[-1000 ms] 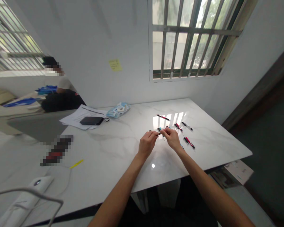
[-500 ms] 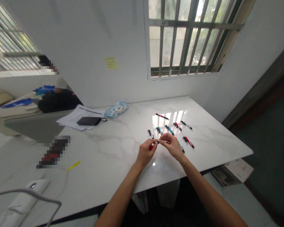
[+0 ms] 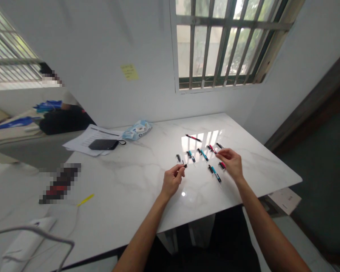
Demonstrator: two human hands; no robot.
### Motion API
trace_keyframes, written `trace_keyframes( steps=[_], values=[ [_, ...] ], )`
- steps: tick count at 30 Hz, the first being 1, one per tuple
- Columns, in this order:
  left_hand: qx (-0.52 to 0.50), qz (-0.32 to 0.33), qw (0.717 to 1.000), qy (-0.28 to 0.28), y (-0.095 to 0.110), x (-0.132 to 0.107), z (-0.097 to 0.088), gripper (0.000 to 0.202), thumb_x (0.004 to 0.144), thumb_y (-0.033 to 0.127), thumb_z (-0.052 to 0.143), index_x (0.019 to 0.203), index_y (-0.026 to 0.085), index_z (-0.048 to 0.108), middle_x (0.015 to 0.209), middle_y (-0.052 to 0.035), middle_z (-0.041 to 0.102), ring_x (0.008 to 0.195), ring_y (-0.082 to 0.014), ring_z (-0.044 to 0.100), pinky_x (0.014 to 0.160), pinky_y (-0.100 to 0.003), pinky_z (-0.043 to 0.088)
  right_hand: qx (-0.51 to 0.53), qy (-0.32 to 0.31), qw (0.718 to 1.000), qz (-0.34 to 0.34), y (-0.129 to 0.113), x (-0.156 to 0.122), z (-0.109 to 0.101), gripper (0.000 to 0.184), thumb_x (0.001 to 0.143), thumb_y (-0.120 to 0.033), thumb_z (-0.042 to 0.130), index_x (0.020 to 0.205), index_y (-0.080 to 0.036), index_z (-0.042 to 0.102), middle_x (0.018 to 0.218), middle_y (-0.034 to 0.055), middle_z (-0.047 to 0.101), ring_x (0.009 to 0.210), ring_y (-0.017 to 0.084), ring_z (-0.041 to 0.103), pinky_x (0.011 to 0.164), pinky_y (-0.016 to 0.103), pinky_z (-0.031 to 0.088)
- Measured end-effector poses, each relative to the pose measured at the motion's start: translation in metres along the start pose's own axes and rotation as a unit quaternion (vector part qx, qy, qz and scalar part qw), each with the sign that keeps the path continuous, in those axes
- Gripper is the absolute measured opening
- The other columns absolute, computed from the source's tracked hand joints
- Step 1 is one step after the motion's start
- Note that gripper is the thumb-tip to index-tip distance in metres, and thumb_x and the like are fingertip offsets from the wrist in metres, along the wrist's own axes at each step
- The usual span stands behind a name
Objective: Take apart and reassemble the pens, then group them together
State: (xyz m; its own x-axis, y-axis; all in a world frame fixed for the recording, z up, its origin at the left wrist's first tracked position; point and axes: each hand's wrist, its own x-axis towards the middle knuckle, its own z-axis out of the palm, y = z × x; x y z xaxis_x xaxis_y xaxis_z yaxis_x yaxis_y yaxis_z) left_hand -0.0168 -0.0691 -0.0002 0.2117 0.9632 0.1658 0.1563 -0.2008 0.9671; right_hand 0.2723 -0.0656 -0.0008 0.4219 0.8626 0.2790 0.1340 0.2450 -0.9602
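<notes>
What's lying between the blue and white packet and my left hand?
In the head view, only bare marbled tabletop lies between the packet and your left hand.

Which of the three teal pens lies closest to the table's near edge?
The rightmost teal pen, left of the right hand; the other two teal pens lie farther back and farther left.

The place looked like an office: printed papers (image 3: 83,138) lay on the counter (image 3: 136,177), with a sticky note (image 3: 129,72) and a barred window (image 3: 215,45) above it.
</notes>
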Motion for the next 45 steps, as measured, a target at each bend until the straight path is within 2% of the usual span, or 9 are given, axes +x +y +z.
trace_keyframes(
  steps=[3, 6, 11, 16, 20, 25, 31, 39, 45],
  values=[
    [-0.015, -0.012, 1.000, 0.021, -0.001, 0.003, -0.001, 0.037, 0.093, 0.049, 0.063, 0.106, 0.015, 0.074, 0.071, 0.0013, 0.059, 0.049, -0.0069, 0.044, 0.045, -0.020, 0.031, -0.129, 0.079, 0.988, -0.011, 0.029, 0.028, -0.046, 0.037, 0.070, -0.051, 0.082, 0.086, -0.018, 0.075, 0.086, 0.0091, 0.077, 0.080, 0.025, 0.072, 0.083, 0.041, 0.059],
    [-0.014, -0.006, 1.000, 0.026, 0.000, 0.005, -0.001, 0.034, 0.090, 0.044, 0.065, 0.106, 0.015, 0.074, 0.074, 0.0001, 0.062, 0.054, -0.0077, 0.046, 0.048, -0.019, 0.036, -0.219, 0.066, 0.973, 0.002, 0.052, 0.039, -0.073, 0.035, 0.074, -0.051, 0.073, 0.088, -0.019, 0.077, 0.089, 0.0103, 0.079, 0.081, 0.026, 0.073, 0.085, 0.042, 0.058],
    [-0.024, 0.010, 1.000, 0.015, 0.004, 0.005, -0.001, 0.032, 0.084, 0.041, 0.073, 0.104, 0.017, 0.075, 0.087, -0.0038, 0.067, 0.069, -0.0116, 0.058, 0.062, -0.022, 0.049, -0.276, 0.007, 0.961, 0.010, 0.070, 0.034, -0.079, 0.029, 0.076, -0.044, 0.066, 0.091, -0.021, 0.077, 0.092, 0.0081, 0.079, 0.084, 0.026, 0.073, 0.090, 0.042, 0.056],
    [-0.096, 0.012, 0.995, 0.017, 0.000, 0.009, 0.000, 0.050, 0.090, 0.056, 0.067, 0.117, 0.014, 0.072, 0.074, -0.0007, 0.059, 0.056, -0.0082, 0.046, 0.052, -0.021, 0.038, -0.297, 0.009, 0.955, -0.020, 0.058, 0.030, -0.077, 0.034, 0.081, -0.047, 0.063, 0.098, -0.020, 0.076, 0.098, 0.0098, 0.078, 0.084, 0.026, 0.071, 0.084, 0.040, 0.055],
    [-0.098, 0.005, 0.995, 0.011, -0.003, 0.010, 0.000, 0.054, 0.092, 0.060, 0.063, 0.118, 0.014, 0.070, 0.070, 0.0018, 0.052, 0.055, -0.0080, 0.039, 0.050, -0.021, 0.031, -0.284, 0.039, 0.956, -0.066, 0.023, 0.012, -0.052, 0.036, 0.086, -0.056, 0.062, 0.084, -0.021, 0.070, 0.086, 0.0076, 0.075, 0.078, 0.023, 0.067, 0.074, 0.034, 0.051],
    [0.007, 0.027, 0.999, -0.030, 0.001, 0.004, 0.003, 0.047, 0.098, 0.057, 0.051, 0.110, 0.016, 0.071, 0.074, -0.0010, 0.056, 0.064, -0.0130, 0.046, 0.060, -0.024, 0.039, -0.266, -0.128, 0.953, -0.072, -0.023, -0.039, 0.025, 0.055, 0.088, -0.068, 0.062, 0.059, -0.022, 0.052, 0.053, -0.0015, 0.055, 0.052, 0.014, 0.048, 0.056, 0.029, 0.036],
    [0.073, 0.071, 0.992, -0.072, 0.000, -0.001, 0.005, 0.043, 0.098, 0.054, 0.053, 0.083, 0.017, 0.067, 0.072, -0.0019, 0.060, 0.068, -0.0151, 0.053, 0.066, -0.026, 0.042, -0.260, -0.168, 0.948, -0.079, -0.039, -0.058, 0.097, 0.062, 0.088, -0.065, 0.066, 0.050, -0.022, 0.041, 0.047, -0.0020, 0.047, 0.048, 0.014, 0.043, 0.054, 0.029, 0.028],
    [0.004, 0.037, 0.995, -0.096, 0.001, 0.002, -0.004, 0.047, 0.094, 0.056, 0.060, 0.071, 0.015, 0.065, 0.065, -0.0005, 0.059, 0.060, -0.0118, 0.048, 0.061, -0.024, 0.038, -0.171, -0.273, 0.942, -0.096, -0.053, -0.043, 0.099, 0.048, 0.093, -0.058, 0.061, 0.063, -0.023, 0.045, 0.056, -0.0039, 0.049, 0.055, 0.013, 0.044, 0.056, 0.027, 0.032],
    [-0.042, 0.035, 0.992, -0.113, 0.006, 0.001, -0.004, 0.052, 0.095, 0.061, 0.057, 0.078, 0.014, 0.071, 0.064, -0.0016, 0.060, 0.057, -0.0110, 0.043, 0.056, -0.024, 0.033, -0.091, -0.346, 0.928, -0.105, -0.061, -0.038, 0.090, 0.022, 0.094, -0.043, 0.063, 0.089, -0.022, 0.065, 0.076, -0.0013, 0.064, 0.070, 0.015, 0.058, 0.065, 0.027, 0.045]
  ],
)
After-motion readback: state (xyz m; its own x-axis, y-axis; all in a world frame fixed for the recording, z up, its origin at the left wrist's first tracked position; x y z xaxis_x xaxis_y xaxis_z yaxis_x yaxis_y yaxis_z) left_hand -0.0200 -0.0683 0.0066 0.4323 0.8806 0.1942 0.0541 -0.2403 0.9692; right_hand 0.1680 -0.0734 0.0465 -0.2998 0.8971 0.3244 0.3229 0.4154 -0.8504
